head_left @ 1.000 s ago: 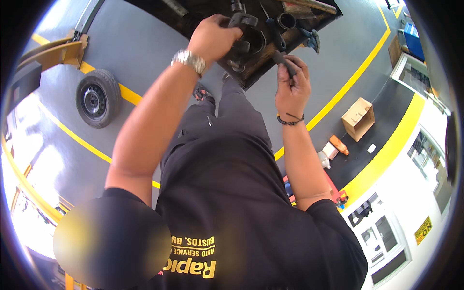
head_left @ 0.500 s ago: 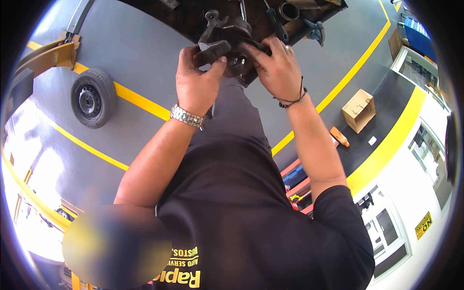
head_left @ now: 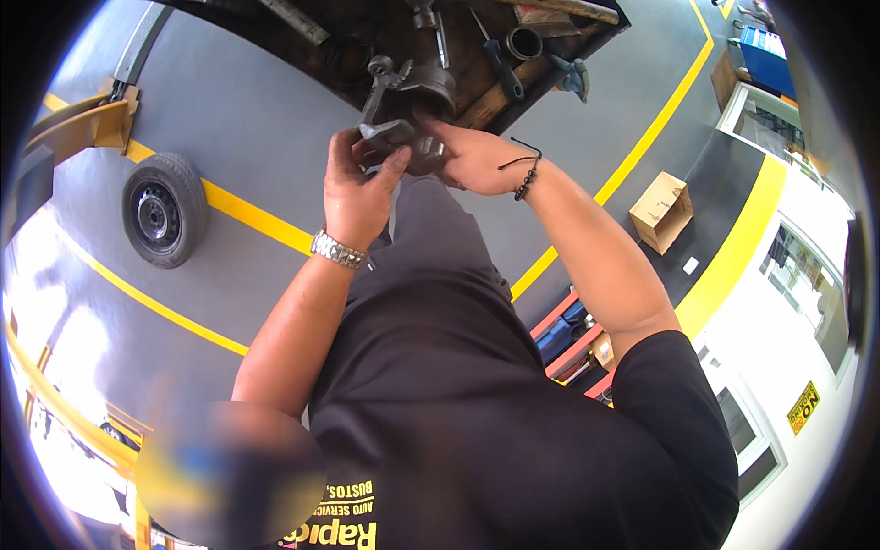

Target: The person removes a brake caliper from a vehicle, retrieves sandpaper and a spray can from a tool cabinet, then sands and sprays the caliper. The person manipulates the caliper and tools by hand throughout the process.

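Observation:
A dark cast-metal car part (head_left: 396,131), with a round hollow body and an arm ending in an eye, is held up at the near edge of a dark workbench (head_left: 394,35). My left hand (head_left: 359,188) grips its near left lug, thumb on one side and fingers on the other. From the right, my right hand (head_left: 484,158) is closed on the part; some of its fingers are hidden in or behind the hollow body. Just beyond lie a screwdriver (head_left: 513,78) with a dark blue handle, a metal ring (head_left: 523,43) and a thin metal rod (head_left: 442,41).
A blue-grey tool (head_left: 573,78) overhangs the bench's right corner. A wheel with tyre (head_left: 163,211) lies left on the grey floor, near a yellow lift arm (head_left: 82,128). To the right are an open cardboard box (head_left: 662,211) and a red tool cart (head_left: 577,344).
My right hand has turned and shifted inward, its fingers now reaching into or behind the part. My left hand keeps its grip on the lug. The view has shifted slightly.

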Tool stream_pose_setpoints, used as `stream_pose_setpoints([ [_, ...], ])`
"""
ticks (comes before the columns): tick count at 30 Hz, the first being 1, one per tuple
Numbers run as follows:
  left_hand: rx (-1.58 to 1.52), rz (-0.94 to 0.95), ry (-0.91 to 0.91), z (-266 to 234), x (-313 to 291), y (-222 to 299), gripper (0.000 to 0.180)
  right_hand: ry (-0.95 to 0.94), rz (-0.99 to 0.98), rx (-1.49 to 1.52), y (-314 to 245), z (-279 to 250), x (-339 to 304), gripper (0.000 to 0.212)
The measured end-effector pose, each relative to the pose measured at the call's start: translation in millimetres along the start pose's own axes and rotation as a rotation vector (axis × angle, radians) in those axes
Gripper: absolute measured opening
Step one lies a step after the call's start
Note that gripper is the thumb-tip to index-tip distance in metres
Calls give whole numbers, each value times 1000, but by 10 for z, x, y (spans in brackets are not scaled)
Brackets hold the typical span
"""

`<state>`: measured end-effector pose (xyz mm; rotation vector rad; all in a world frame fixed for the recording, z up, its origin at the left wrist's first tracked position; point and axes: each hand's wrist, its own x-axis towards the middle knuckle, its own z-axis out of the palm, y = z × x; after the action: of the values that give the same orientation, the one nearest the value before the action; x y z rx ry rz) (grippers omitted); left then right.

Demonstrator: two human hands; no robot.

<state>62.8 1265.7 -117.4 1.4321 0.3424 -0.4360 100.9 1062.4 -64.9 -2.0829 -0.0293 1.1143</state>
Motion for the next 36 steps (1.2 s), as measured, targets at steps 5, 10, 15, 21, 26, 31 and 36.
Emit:
stream_pose_setpoints([
  [5,-40,10,-43,26,-54,20,47,88,-32,-622,-40,-194,-97,59],
  [10,-23,48,-39,45,-52,63,43,50,-118,-379,-112,-138,-63,65],
  [15,-86,56,-45,31,-69,20,45,32,-32,-663,-72,-145,-118,76],
  [21,-30,106,-16,46,-66,-34,51,-50,-95,-293,5,-177,-82,82],
  [26,17,46,-39,19,-73,-79,47,33,-101,-605,0,-120,-27,75],
  [31,40,114,37,50,-71,-117,53,165,-296,-1038,111,-279,-85,55],
  [36,66,132,52,102,-107,-78,53,447,-624,-998,197,-229,-72,36],
])
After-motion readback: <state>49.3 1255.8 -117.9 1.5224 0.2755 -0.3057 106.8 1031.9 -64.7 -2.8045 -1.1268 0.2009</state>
